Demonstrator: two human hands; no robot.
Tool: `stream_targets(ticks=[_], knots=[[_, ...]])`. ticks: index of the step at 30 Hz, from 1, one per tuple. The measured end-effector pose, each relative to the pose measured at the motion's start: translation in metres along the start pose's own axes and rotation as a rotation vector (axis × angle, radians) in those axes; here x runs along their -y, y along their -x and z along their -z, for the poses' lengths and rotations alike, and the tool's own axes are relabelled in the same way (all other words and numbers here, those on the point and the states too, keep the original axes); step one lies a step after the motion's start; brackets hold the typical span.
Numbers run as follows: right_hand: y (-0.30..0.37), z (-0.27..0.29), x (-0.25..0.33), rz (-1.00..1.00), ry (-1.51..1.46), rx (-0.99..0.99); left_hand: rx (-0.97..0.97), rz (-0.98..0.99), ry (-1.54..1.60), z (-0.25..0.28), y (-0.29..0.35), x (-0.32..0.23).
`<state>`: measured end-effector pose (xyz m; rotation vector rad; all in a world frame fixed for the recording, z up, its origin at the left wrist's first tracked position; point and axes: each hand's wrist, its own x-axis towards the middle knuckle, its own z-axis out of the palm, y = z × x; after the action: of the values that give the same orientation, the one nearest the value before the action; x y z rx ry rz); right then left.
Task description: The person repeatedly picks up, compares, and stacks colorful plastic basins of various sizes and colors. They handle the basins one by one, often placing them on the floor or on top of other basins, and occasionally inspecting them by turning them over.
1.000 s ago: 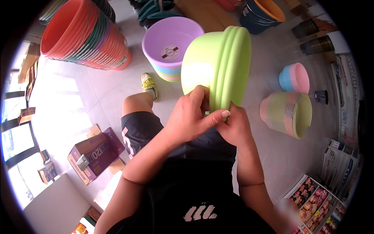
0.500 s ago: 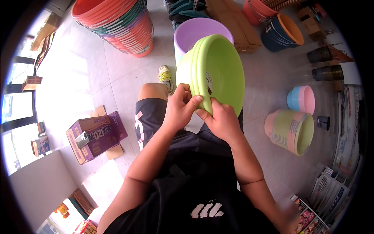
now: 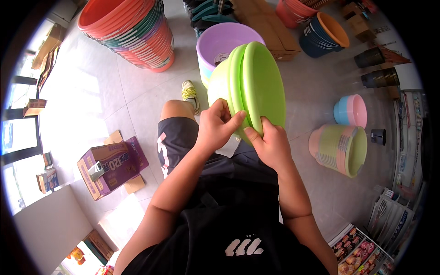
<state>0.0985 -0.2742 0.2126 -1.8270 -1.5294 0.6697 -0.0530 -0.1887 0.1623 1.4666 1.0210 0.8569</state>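
Observation:
Several nested lime-green plastic basins (image 3: 268, 87) are held up on edge in front of me, their open side turned to the right. My left hand (image 3: 215, 126) grips the rims of the left-hand basins, its thumb pressed on the rim. With thumb and fingers my right hand (image 3: 270, 142) pinches the rim of the rightmost basin. A narrow gap shows between that basin and the others. Just behind stands a purple basin (image 3: 231, 36) on top of a stack, partly covered by the green ones.
A tall stack of coral and teal buckets (image 3: 137, 41) stands far left. An opened purple carton (image 3: 112, 165) lies at left. On the right are stacked pink and green basins (image 3: 337, 149), a blue and pink pair (image 3: 350, 111) and dark buckets (image 3: 321, 36). A long cardboard box (image 3: 266, 32) lies behind.
The rightmost green basin has shifted away from the others, widening the gap between rims. My right hand has moved slightly right and down with it, and the basins have turned.

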Motion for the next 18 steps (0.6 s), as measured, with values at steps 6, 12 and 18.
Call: stream_targets(ticks=[6, 12, 18], knots=[[0.013, 0.029, 0.005, -0.037, -0.090, -0.095, -0.148, 0.070, -0.104, 0.004, -0.006, 0.007], [0.027, 0.082, -0.028, -0.072, -0.484, -0.379, -0.178, 0.126, -0.206, 0.016, -0.019, 0.004], [0.049, 0.123, -0.062, -0.210, -0.792, -0.843, -0.194, 0.155, -0.063, 0.025, -0.032, 0.034]])
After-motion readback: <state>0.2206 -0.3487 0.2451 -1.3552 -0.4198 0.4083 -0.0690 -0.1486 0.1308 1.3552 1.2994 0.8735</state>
